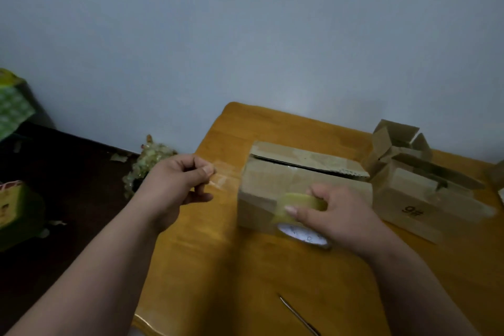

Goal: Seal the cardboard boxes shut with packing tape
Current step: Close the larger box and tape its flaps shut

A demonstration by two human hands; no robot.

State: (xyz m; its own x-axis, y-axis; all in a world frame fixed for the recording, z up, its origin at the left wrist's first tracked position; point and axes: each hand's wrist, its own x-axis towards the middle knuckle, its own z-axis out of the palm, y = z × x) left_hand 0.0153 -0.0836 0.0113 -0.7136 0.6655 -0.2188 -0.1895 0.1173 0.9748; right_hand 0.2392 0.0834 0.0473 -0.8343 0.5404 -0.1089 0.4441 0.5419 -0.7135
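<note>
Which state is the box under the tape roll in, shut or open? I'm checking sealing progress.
Not fully shut: the box shows a dark gap under its raised far flap.

- Looks like a home room used as a packing spot, not a workshop
- Plain painted wall (pixel 272 35), dark floor (pixel 68 172)
- Small wooden table (pixel 245 267) with cardboard boxes (pixel 425 188)
- Crumpled tape scraps (pixel 147 163) on floor

Thin metal tool (pixel 298 315) cropped below.
</note>
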